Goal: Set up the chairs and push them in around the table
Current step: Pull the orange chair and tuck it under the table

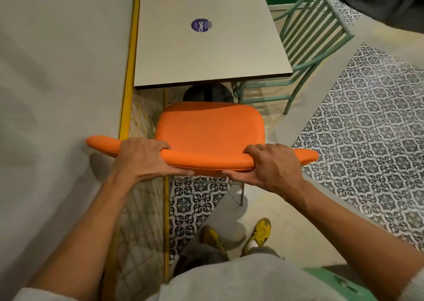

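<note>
While hands (142, 156) grip orange chair (210, 128), sticker (198, 25) reads "ClayG"

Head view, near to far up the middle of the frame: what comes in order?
Yellow shoes → orange chair's backrest, gripped by left hand and right hand → orange seat → table base → table → purple sticker.

We see an orange chair (210, 132), seat and backrest alike one plain orange; the table (206, 55) is a pale beige with a dark edge, and bears a round purple sticker (199, 25) with white lettering; beside it stands a mint-green chair (305, 36) with a slatted back; the wall (57, 71) is a plain off-white, edged by a yellow strip (128, 89); the floor tiles (367, 128) carry a black-and-white ornamental pattern, set among plain cream floor; our shoes (258, 234) are yellow, our top (241, 282) light grey
</note>
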Tool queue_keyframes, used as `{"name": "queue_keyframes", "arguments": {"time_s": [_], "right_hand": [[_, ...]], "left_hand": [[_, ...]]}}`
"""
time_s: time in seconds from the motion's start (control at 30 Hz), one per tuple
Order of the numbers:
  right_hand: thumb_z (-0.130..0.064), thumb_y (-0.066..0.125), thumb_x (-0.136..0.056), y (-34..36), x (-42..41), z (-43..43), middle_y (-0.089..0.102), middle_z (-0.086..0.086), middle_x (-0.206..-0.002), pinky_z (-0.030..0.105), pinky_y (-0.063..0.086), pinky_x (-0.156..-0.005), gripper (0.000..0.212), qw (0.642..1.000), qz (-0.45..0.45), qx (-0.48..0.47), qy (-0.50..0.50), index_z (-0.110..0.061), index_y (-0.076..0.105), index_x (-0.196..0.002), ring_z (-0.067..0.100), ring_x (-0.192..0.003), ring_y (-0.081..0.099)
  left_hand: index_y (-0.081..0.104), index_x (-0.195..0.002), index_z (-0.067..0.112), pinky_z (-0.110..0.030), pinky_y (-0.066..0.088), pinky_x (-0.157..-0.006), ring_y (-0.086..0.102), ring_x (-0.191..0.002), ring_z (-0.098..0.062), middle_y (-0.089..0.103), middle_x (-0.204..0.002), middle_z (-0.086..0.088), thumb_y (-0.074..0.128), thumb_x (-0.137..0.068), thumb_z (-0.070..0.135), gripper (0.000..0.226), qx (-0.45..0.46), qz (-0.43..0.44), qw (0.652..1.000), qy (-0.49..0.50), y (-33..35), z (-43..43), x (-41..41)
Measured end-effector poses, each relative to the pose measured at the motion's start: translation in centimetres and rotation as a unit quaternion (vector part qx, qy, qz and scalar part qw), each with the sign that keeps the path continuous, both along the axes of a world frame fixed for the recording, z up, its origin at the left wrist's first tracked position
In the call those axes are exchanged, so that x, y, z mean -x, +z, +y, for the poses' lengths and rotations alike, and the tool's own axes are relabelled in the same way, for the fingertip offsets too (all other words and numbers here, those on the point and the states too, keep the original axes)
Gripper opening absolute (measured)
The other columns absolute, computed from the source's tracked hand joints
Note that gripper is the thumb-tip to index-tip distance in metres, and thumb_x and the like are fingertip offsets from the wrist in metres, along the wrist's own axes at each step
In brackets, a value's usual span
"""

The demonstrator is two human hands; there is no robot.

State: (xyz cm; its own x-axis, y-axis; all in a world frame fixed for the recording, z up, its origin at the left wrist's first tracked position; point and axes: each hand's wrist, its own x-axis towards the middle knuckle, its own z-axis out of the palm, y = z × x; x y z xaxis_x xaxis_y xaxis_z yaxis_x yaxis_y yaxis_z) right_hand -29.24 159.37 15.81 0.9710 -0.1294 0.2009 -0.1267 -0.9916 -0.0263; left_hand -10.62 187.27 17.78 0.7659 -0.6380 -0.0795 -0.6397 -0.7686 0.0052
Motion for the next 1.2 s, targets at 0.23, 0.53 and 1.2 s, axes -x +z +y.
{"name": "queue_keyframes", "arguments": {"time_s": [0.23,0.53,1.2], "right_hand": [[-0.108,0.027,-0.076,0.7,0.5,-1.6,0.074,-0.004,-0.077,0.033,0.055,-0.063,0.096,0.998,0.046,0.029,0.033,-0.028,0.076,-0.096,0.022,-0.062,0.068],[-0.107,0.03,-0.076,0.5,-0.4,-2.6,0.076,-0.003,-0.08,0.035,0.056,-0.066,0.097,0.997,0.026,0.052,0.045,-0.027,0.079,-0.099,0.022,-0.066,0.071],[-0.108,0.032,-0.075,0.1,-6.4,-6.4,0.067,-0.004,-0.068,0.033,0.052,-0.059,0.092,0.998,0.003,0.053,0.042,-0.026,0.073,-0.084,0.02,-0.056,0.06]], "left_hand": [[0.085,-0.1,0.035,-0.026,0.049,-0.061,0.067,-0.059,-0.024,0.071,-0.062,-0.001,0.028,-0.041,0.12,0.118,0.024,-0.046,0.999,-0.006,-0.6,0.5,2.9],[0.069,-0.063,0.029,-0.016,0.033,-0.048,0.043,-0.035,-0.016,0.037,-0.038,0.009,0.031,-0.052,0.117,0.097,0.064,-0.048,0.996,-0.028,-0.7,0.3,2.6],[0.068,-0.06,0.024,-0.016,0.032,-0.048,0.044,-0.036,-0.015,0.04,-0.039,0.008,0.031,-0.052,0.117,0.1,0.031,-0.06,0.998,0.005,-0.6,-3.3,-1.9]]}}
